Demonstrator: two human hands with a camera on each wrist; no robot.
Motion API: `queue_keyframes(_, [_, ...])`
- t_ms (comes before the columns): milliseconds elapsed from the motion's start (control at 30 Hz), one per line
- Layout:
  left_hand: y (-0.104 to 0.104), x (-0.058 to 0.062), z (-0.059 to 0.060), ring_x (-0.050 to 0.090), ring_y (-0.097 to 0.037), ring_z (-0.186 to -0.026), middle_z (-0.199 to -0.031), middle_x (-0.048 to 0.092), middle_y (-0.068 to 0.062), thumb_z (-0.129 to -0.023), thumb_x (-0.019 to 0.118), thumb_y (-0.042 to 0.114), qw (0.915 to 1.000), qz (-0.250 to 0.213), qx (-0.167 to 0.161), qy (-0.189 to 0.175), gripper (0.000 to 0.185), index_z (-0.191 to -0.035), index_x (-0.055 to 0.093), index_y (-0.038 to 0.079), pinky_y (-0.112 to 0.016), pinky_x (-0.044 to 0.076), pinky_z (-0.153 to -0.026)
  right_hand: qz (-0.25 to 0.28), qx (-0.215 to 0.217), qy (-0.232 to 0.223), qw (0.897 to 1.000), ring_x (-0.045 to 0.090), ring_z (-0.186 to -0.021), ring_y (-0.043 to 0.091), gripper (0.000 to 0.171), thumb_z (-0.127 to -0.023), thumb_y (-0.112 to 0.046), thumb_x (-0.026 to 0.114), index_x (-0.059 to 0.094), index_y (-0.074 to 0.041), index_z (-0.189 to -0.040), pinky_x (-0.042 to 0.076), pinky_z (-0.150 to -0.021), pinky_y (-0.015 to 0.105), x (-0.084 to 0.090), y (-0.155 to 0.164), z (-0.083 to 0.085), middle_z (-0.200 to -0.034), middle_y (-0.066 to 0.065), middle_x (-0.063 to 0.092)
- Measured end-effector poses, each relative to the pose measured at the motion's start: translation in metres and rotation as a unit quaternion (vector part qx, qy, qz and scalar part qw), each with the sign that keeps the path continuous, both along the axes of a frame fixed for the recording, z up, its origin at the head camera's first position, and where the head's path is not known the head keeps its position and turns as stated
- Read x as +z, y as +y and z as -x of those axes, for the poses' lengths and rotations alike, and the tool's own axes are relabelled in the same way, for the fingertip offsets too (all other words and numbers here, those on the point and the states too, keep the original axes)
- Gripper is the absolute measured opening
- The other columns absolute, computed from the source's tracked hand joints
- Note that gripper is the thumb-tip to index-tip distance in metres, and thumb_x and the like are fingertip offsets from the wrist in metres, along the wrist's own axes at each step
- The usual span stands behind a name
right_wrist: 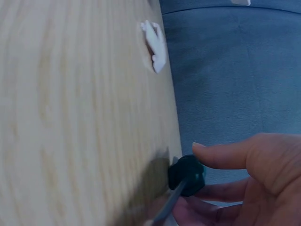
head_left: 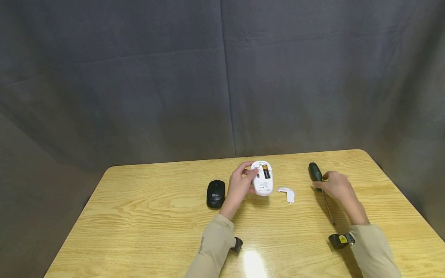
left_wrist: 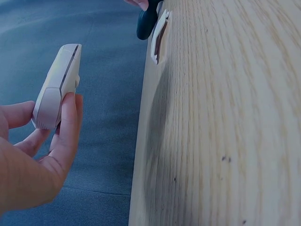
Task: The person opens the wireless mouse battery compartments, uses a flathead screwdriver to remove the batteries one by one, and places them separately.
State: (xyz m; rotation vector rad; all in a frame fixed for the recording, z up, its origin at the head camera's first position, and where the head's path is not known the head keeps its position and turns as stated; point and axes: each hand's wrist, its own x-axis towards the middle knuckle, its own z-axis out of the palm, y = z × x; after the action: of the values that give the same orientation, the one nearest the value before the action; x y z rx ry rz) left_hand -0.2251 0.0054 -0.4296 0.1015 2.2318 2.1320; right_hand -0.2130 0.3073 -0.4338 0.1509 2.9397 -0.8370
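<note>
My left hand (head_left: 242, 180) grips a white computer mouse (head_left: 262, 187) above the table, underside facing me, thumb on one side and fingers beneath. Its battery bay is uncovered, with a battery (head_left: 266, 171) inside. The left wrist view shows the mouse (left_wrist: 55, 87) edge-on, held between thumb and fingers. At the right, my right hand (head_left: 336, 186) pinches the dark green handle of a screwdriver (head_left: 315, 172), near where the shaft begins. The screwdriver's shaft points toward me along the table. In the right wrist view, thumb and fingers lie around the handle (right_wrist: 187, 174).
A curved white battery cover (head_left: 289, 194) lies on the wooden table (head_left: 146, 216) between the two hands. A black mouse (head_left: 216, 194) sits left of my left hand. Behind the table's far edge hangs a dark grey curtain (head_left: 167, 88).
</note>
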Motion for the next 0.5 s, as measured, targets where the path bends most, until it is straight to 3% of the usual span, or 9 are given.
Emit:
queue_keyframes(100, [0.000,0.000,0.000,0.060,-0.013,-0.071,-0.095,0.057,-0.005,-0.100,0.066,0.015,1.0000,-0.001,0.000,0.002,0.034,-0.133,0.068,0.007,-0.051,0.062,-0.065,0.021,-0.005,-0.005,1.000,0.052,-0.062,0.022,0.036,-0.094,-0.025,0.071,0.062,0.008,-0.084,0.043,-0.054,0.033,-0.006,0.000,0.000,-0.069,0.010,0.057])
queue_keyframes(200, [0.000,0.001,-0.001,0.060,-0.012,-0.071,-0.095,0.058,-0.005,-0.099,0.066,0.015,1.0000,-0.002,0.000,0.001,0.035,-0.133,0.068,0.008,-0.049,0.062,-0.064,0.041,-0.006,-0.003,0.999,0.049,-0.052,0.015,0.034,-0.093,-0.023,0.072,0.056,-0.003,-0.071,0.042,-0.050,0.030,-0.010,0.000,0.000,-0.058,0.002,0.051])
queue_keyframes(500, [0.001,0.000,-0.002,0.060,-0.013,-0.071,-0.096,0.059,-0.007,-0.099,0.067,0.015,1.0000,0.000,-0.002,-0.002,0.036,-0.133,0.068,0.007,-0.044,0.062,-0.062,0.077,-0.003,-0.006,0.997,0.062,-0.051,0.013,0.033,-0.095,-0.019,0.071,0.060,0.000,-0.069,0.054,-0.051,0.029,-0.012,0.003,0.000,-0.061,0.008,0.060])
